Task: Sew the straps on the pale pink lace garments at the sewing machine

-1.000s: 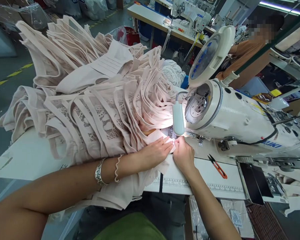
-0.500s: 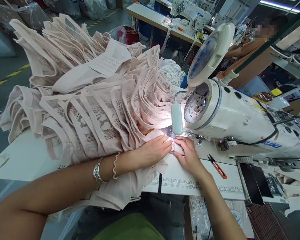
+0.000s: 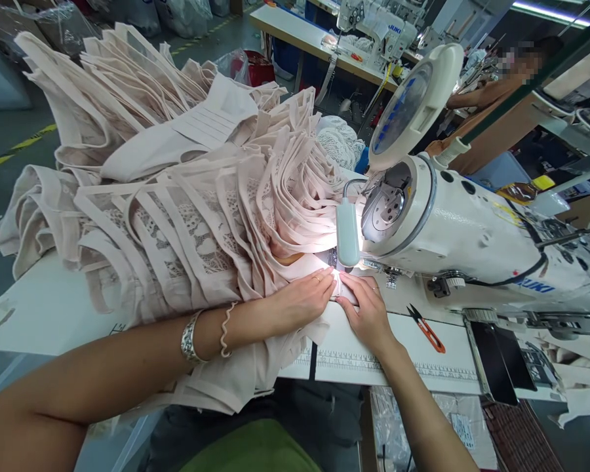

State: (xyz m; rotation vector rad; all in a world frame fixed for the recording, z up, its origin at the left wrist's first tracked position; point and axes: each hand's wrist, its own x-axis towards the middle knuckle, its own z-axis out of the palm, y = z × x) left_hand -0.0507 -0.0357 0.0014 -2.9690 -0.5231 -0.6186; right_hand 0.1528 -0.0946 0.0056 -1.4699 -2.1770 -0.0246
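Note:
My left hand (image 3: 301,298) is closed on a pale pink fabric garment piece (image 3: 343,292), its fingertips at the lit needle area. Close on the right, my right hand (image 3: 366,309) pinches the same piece between thumb and fingers. Both hands lie just below the head of a white sewing machine (image 3: 472,229), where a small lamp (image 3: 348,233) partly hides the needle and presser foot. A large heap of pink garments with lace panels (image 3: 201,239) lies left of the machine, behind my left forearm.
Orange-handled thread snips (image 3: 427,329) lie on the machine table, right of my right hand. A ruler strip (image 3: 354,360) runs along the front edge. A round magnifier (image 3: 415,105) rises above the machine head. Another person (image 3: 491,105) sits at the back right.
My right hand has shifted slightly left, its fingers nearer to my left fingertips on the fabric. My left hand has barely moved.

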